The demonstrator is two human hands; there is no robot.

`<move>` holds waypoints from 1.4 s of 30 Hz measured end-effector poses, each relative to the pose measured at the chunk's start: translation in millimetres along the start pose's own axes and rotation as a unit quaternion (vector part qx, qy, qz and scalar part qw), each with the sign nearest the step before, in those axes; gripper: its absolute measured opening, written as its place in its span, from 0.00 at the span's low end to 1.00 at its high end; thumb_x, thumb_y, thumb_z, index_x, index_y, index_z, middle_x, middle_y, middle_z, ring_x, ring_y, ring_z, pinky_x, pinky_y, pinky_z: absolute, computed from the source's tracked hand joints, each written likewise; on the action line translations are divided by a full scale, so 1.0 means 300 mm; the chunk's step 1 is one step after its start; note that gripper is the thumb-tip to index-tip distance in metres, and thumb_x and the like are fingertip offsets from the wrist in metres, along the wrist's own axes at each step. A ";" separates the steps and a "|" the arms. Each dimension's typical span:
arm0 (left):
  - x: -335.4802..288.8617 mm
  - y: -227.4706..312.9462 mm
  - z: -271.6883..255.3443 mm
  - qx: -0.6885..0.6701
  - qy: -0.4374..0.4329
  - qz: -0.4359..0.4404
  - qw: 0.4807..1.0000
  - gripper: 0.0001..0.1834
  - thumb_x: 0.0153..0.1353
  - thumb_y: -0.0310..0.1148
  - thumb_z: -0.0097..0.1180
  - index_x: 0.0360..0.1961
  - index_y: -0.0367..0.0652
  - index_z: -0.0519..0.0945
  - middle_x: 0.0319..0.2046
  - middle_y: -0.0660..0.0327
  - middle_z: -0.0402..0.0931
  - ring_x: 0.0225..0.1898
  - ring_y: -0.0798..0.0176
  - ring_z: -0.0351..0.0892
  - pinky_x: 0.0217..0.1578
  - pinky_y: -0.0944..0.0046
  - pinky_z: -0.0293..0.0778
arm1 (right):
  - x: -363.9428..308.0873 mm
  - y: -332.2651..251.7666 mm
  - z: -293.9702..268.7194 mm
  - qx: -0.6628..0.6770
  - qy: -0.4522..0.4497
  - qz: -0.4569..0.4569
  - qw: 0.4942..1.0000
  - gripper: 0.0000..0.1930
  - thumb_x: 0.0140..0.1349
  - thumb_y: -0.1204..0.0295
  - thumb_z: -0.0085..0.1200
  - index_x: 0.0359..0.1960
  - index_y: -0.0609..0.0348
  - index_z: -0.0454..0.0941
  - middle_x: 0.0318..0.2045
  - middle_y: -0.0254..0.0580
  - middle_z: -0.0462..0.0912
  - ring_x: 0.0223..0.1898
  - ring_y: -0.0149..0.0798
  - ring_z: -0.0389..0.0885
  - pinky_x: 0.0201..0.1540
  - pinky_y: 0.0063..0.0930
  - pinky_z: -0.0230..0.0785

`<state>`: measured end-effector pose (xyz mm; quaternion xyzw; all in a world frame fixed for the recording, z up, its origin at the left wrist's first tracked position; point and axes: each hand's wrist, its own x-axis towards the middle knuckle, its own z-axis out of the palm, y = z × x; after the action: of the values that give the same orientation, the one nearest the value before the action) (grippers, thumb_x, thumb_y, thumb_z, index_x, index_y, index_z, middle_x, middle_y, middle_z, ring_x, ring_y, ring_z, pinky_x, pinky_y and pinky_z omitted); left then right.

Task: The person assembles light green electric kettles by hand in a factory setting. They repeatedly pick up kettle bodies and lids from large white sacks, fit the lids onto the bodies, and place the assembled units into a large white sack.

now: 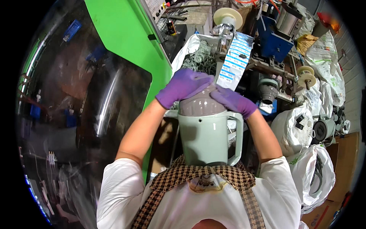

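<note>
Close against my apron (167, 181) is a pale green jug-like housing (202, 133) with a loop handle (239, 139) on its right side. A glossy grey-brown, rounded part (200, 105) sits at its far end. My left hand (187, 87), in a purple glove, is closed over the far left of this part, its fingers pressed together. From the right, my right hand (234, 101), gloved alike, grips the same part. The undersides of the fingers are hidden.
A green machine frame (126, 38) with a dark window (120, 91) stands left. Ahead are a white sack (187, 55) of grey-green pieces and a blue-striped label sheet (236, 59). Beside a blue machine (272, 42), white bags (291, 129) line the right.
</note>
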<state>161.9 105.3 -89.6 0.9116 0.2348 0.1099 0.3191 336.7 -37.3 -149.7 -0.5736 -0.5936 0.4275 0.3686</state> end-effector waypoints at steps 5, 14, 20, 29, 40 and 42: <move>0.071 -0.183 -0.184 -0.092 -0.169 0.006 0.981 0.31 0.66 0.47 0.61 0.64 0.41 0.74 0.56 0.60 0.78 0.50 0.70 0.75 0.52 0.67 0.72 | 0.189 -0.008 0.086 0.015 0.043 0.009 0.999 0.39 0.68 0.41 0.48 0.64 0.67 0.69 0.53 0.59 0.80 0.55 0.48 0.79 0.61 0.35 0.67; 0.118 -0.365 -0.293 -0.025 -0.313 -0.095 0.945 0.25 0.65 0.52 0.60 0.56 0.49 0.78 0.47 0.60 0.80 0.46 0.64 0.79 0.47 0.62 0.76 | 0.014 0.441 -0.099 0.179 0.541 -0.025 0.822 0.49 0.65 0.76 0.59 0.78 0.47 0.34 0.61 0.54 0.72 0.57 0.41 0.75 0.63 0.34 0.66; 0.242 -0.228 -0.330 -0.072 -0.375 -0.182 0.906 0.25 0.63 0.50 0.62 0.57 0.52 0.75 0.45 0.64 0.76 0.44 0.68 0.77 0.35 0.65 0.79 | 0.205 0.585 -0.115 0.273 0.472 -0.052 0.837 0.60 0.55 0.82 0.66 0.78 0.56 0.27 0.76 0.52 0.48 0.71 0.40 0.59 0.71 0.36 0.57; -0.093 -0.174 -0.520 -0.152 -0.006 -0.050 0.987 0.33 0.57 0.48 0.60 0.59 0.39 0.71 0.54 0.56 0.72 0.58 0.59 0.71 0.60 0.61 0.65 | 0.192 0.508 -0.160 0.094 0.489 -0.064 0.865 0.23 0.55 0.79 0.68 0.54 0.63 0.80 0.49 0.41 0.86 0.51 0.30 0.81 0.55 0.25 0.73; -0.605 -0.266 0.126 -0.487 0.422 -0.108 0.757 0.41 0.67 0.52 0.58 0.71 0.39 0.57 0.65 0.55 0.62 0.66 0.56 0.65 0.68 0.55 0.61 | 0.175 0.488 -0.109 0.177 0.504 -0.050 0.844 0.11 0.58 0.76 0.69 0.42 0.65 0.86 0.39 0.41 0.88 0.40 0.29 0.85 0.46 0.22 0.77; -0.615 -0.304 0.165 -0.273 0.417 -0.144 0.855 0.43 0.65 0.50 0.61 0.70 0.35 0.56 0.65 0.53 0.62 0.66 0.55 0.65 0.67 0.55 0.62 | 0.157 0.511 -0.092 0.174 0.511 -0.008 0.842 0.11 0.58 0.74 0.69 0.42 0.64 0.86 0.42 0.41 0.86 0.43 0.29 0.84 0.49 0.23 0.76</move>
<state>-13.1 49.7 -194.7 0.6125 0.4347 0.4922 0.4400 415.1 8.4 -284.8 -0.6322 -0.2415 0.1673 0.7170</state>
